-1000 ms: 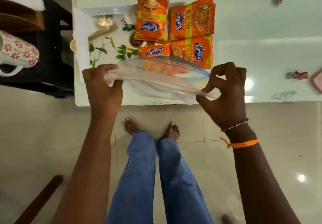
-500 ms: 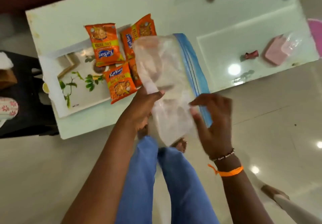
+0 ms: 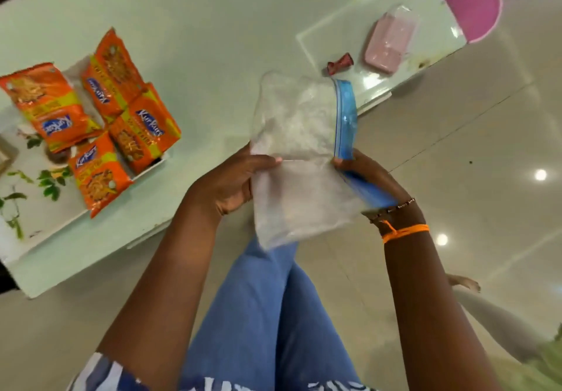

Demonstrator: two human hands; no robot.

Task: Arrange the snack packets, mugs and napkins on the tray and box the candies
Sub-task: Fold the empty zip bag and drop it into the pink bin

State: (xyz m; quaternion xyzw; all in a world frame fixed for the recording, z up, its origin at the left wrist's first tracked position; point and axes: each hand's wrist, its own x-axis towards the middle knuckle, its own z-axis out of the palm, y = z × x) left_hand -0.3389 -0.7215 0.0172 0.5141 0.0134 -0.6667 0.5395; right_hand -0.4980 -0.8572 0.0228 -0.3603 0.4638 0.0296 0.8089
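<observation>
A pale polished floor and a glossy pale-green table [image 3: 213, 41] are seen from above, with a person's legs in blue jeans [image 3: 267, 314] lowest in view.

Nearest, an apparently empty clear zip-lock bag [image 3: 295, 123] with a blue seal strip is held up between both hands, over the table edge. The left hand [image 3: 231, 184] is closed on the bag's left edge at a fold; the right hand [image 3: 365, 174] is pinched on the blue strip at the bag's right edge. The film is judged very light, limp and slippery, so it is best held by the stiffer seal strip.

Beyond and to the left of the left hand, four orange snack packets [image 3: 121, 123] are lying on a white tray [image 3: 45, 208] printed with green leaves, some overlapping. "Kurkure" can be read in white on blue badges; the smaller yellow-band print is too blurred to read. The packets are judged light, puffed and crushable, best taken by the crimped ends.

Beyond the right hand, a red wrapped candy [image 3: 340, 62] is lying just beside a pink box [image 3: 389, 42] with a clear lid. The candy is small and firm, suited to a fingertip pinch. Farthest right, a pink round object [image 3: 474, 1] is seen past the table. No mugs or napkins are in view.
</observation>
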